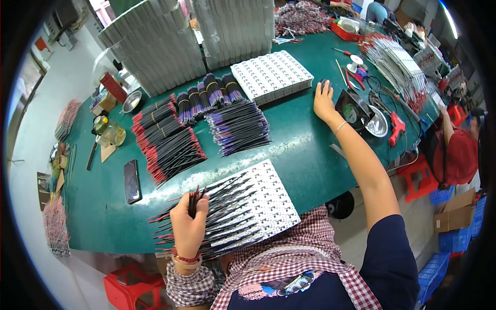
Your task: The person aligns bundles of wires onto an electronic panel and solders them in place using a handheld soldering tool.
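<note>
My left hand (188, 225) is closed round a small bunch of black wires (193, 202) with red ends, held above the left part of a white patterned sheet (274, 199). Rows of similar black wires (235, 212) lie across this sheet at the table's near edge, their red ends sticking out on the left. My right hand (324, 103) reaches far out, fingers stretched and apart, between a stack of white patterned sheets (274, 75) and a black open box (354, 109). Something small and dark shows at its fingertips; its kind is unclear.
Red-ended black wires (173, 152), purple-ended wires (237, 126) and banded bundles (209, 92) cover the green table's middle. A phone (132, 181), jar (108, 132), metal dish (378, 123) and red glue gun (397, 129) lie around. Tall grey stacks (155, 46) stand behind. Another person (460, 150) sits right.
</note>
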Motion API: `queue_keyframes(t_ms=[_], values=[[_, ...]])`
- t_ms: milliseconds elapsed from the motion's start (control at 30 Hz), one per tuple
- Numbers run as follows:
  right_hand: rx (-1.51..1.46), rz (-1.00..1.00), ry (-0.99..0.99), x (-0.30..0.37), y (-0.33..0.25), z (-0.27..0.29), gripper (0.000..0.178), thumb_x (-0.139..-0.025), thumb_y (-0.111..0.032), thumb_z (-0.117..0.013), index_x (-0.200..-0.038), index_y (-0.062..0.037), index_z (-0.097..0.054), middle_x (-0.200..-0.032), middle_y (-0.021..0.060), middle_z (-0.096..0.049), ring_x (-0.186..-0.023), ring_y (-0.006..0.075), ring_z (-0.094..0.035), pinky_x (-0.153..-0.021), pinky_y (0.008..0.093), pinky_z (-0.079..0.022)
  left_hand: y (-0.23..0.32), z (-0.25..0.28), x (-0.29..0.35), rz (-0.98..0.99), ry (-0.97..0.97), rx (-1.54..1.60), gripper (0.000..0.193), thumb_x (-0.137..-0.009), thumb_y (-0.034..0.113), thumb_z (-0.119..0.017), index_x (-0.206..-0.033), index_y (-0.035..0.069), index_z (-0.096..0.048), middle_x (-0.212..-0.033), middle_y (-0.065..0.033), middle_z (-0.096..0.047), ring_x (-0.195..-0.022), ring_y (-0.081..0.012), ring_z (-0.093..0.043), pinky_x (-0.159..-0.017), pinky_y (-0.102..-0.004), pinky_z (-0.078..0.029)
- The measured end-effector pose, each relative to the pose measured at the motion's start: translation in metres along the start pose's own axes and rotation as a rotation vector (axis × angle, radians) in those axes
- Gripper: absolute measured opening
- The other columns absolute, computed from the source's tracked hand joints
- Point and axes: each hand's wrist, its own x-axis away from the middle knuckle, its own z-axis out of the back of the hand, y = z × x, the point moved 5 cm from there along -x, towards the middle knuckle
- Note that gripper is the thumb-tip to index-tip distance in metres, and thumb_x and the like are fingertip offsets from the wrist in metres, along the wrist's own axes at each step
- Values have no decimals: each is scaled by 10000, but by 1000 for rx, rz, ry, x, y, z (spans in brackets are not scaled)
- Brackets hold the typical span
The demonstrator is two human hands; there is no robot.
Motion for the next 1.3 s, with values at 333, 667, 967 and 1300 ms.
queue_keyframes(t_ms=[333, 667, 967, 1300], values=[[-248, -114, 45, 30, -2, 25, 526, -934, -254, -497, -1248, 159, -410, -1422, 435, -174, -1348, 547, -192, -1111, 530, -226, 17, -37, -13, -108, -99, -70, 154, -853, 93, -659, -833, -22, -559, -707, -144, -623, -581, -237, -596, -565, -307, -462], [-728, -623, 672, 205, 202, 157, 329, -939, -267, -553, -1017, 38, -650, -1015, 106, -664, -832, 159, -634, -743, 292, -520, -27, -63, -19, -143, -204, -221, 150, -800, 110, -653, -838, -15, -579, -748, -179, -581, -666, -345, -572, -602, -380, -443], [49, -810, -12, 177, 335, 50, 627, -780, -490, -667, -1018, 89, -643, -1019, 220, -652, -813, 306, -677, -715, 414, -543, -33, -99, -12, -89, -319, -233, 167, -781, 150, -661, -783, 6, -576, -743, -162, -593, -710, -363, -591, -622, -427, -456], [-1670, -715, 328, 203, 245, 84, 150, -814, -5, -583, -927, 44, -497, -795, 93, -517, -663, 185, -509, -576, 281, -462, -44, -104, -3, -128, -178, -321, 168, -764, 116, -684, -863, 3, -609, -796, -130, -614, -694, -328, -601, -611, -382, -460]])
